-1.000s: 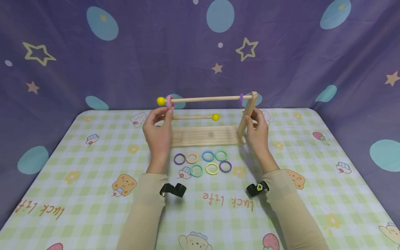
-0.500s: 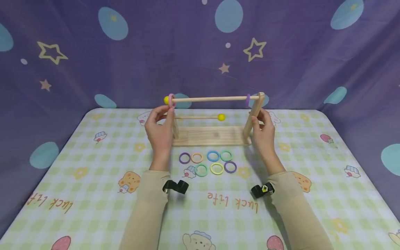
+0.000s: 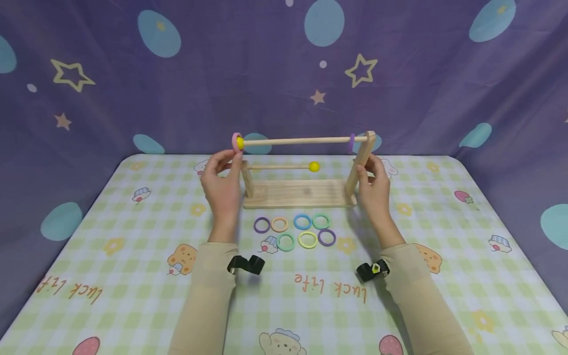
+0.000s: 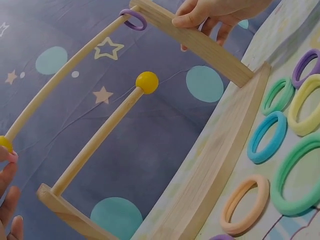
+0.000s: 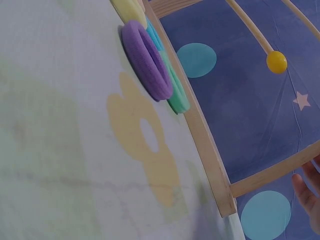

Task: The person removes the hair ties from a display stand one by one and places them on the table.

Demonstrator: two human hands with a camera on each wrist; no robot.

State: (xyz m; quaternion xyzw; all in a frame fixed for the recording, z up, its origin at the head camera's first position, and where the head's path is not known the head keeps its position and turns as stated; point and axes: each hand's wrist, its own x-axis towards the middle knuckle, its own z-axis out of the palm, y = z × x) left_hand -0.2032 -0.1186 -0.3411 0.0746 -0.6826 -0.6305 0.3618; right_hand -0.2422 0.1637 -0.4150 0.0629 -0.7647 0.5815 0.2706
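Note:
My left hand (image 3: 222, 190) pinches a pink hair tie (image 3: 234, 141) at the left end of a wooden stand's upper rod (image 3: 297, 141). The tie sits at the outer side of that rod's yellow ball (image 3: 240, 143); whether it still loops the ball is unclear. Around the rod's right end hangs a purple hair tie (image 3: 352, 143). With thumb and fingers, my right hand (image 3: 376, 190) holds the stand's right upright (image 3: 361, 160). Below, a shorter rod (image 3: 281, 166) juts from the left upright (image 3: 247, 180), ending in another yellow ball (image 4: 147, 82).
Several loose hair ties lie before the stand's base (image 3: 306, 193), among them a blue one (image 3: 302, 215), a yellow one (image 3: 307, 247) and an orange one (image 4: 227, 212). A checked cloth (image 3: 310, 315) covers the table; a purple patterned curtain (image 3: 266, 74) hangs behind.
My left hand has drawn the pink hair tie leftward along the upper rod, from inside the yellow ball to its outer side. The right hand keeps its hold. The head view has shifted slightly.

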